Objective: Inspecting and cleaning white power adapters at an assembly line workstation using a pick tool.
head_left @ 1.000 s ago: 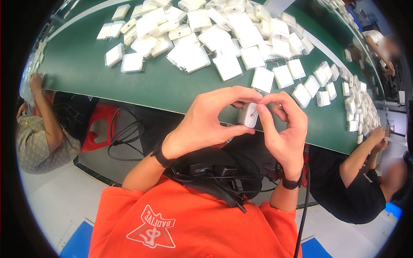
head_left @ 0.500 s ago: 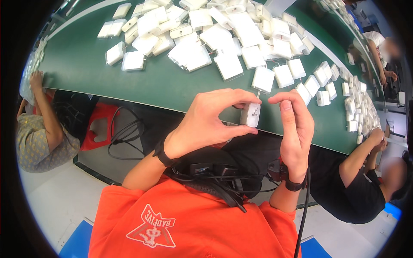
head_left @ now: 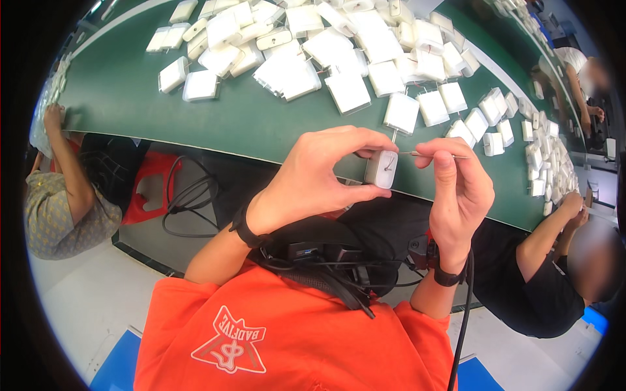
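Between the thumb and fingers of my left hand (head_left: 312, 168) is a small white rectangular plug-adapter housing (head_left: 382, 171). Its end face is turned to the right, with a short dark wire or slit showing in the middle. My right hand (head_left: 460, 195) is pinched round a thin metal pointed tool (head_left: 409, 154), perhaps tweezers, whose tip lies just right of the housing and apart from it. Beyond my left fingertips, a white adapter (head_left: 402, 113) with metal prongs rests on the green table (head_left: 130, 107).
A big heap of white adapters (head_left: 283, 75) covers the far middle of the table, and more adapters (head_left: 541, 159) lie at the right. Co-workers' hands are busy at the left (head_left: 53, 117) and right (head_left: 574, 207). A black cable (head_left: 464, 313) hangs by my right arm.
My right hand has moved slightly right and its fingers have closed more, with the metal tool now showing between them. The housing has tilted a little in my left hand.
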